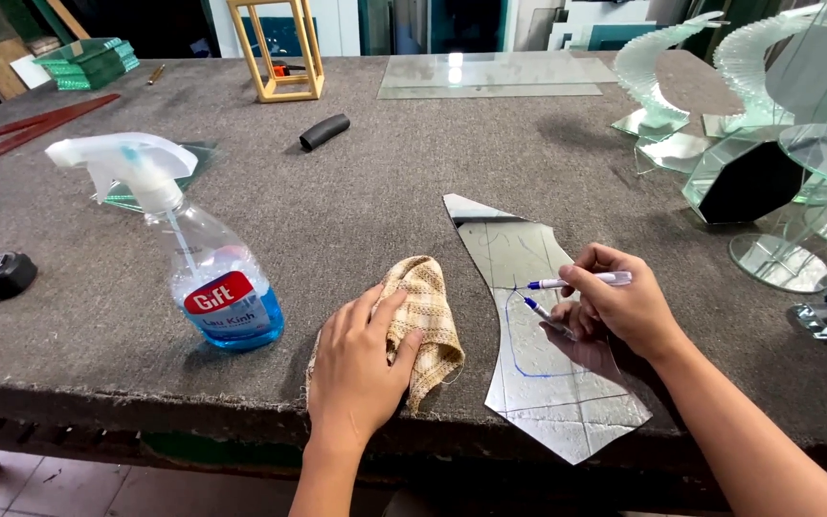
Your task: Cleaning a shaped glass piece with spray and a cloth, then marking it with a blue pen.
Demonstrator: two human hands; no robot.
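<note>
Left hand [356, 369] presses flat on the checked beige cloth [428, 321] at the table's near edge. Right hand [619, 306] fingers pinch a white marker [581, 280], tip pointing left onto the curved mirror offcut [538, 383], whose long axis runs front-to-back.

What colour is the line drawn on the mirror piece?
Blue. The curved line on the mirror piece matches the marker in the right hand; head view.

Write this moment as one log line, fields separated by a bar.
left hand: resting on checked cloth | right hand: marker tip on mirror piece, blue line drawn | spray bottle: upright, left of the cloth
</note>
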